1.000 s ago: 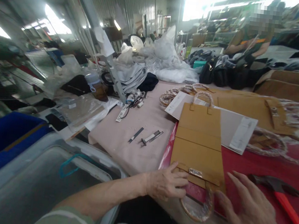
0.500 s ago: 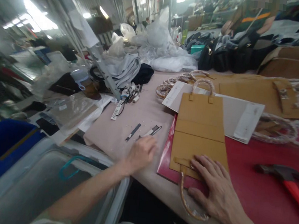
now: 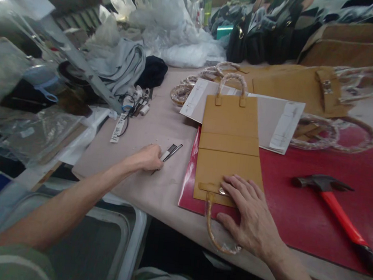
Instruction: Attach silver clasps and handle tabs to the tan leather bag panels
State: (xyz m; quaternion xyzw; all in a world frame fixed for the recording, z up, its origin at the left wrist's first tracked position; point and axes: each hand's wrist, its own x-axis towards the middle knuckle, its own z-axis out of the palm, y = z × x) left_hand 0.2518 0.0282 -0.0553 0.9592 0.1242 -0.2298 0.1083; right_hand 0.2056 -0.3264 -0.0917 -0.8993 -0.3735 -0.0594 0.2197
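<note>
My right hand (image 3: pixel 252 212) lies flat with fingers spread on the lower part of a tan leather bag (image 3: pixel 229 138). Its fingertips are beside a small metal clasp (image 3: pixel 223 191) on a strap. One bag handle (image 3: pixel 210 226), wrapped in clear film, hangs toward me past the table edge; the other handle (image 3: pixel 233 77) points away. On the left, my left hand (image 3: pixel 152 157) is closed low over the table, at thin dark and metal tools (image 3: pixel 172 151). What its fingers hold is mostly hidden. A thin dark tip shows below the hand.
The bag lies on a red board (image 3: pixel 316 209) and partly over a white panel (image 3: pixel 273 116). A red-handled hammer (image 3: pixel 340 211) rests on the right. Behind are more tan bag pieces (image 3: pixel 287 86) and plastic bags (image 3: pixel 184 41). A grey bin (image 3: pixel 131 241) stands below left.
The view has shifted right and down. My left hand, blurred before, has moved left and closed by the thin tools. My right hand stays on the bag.
</note>
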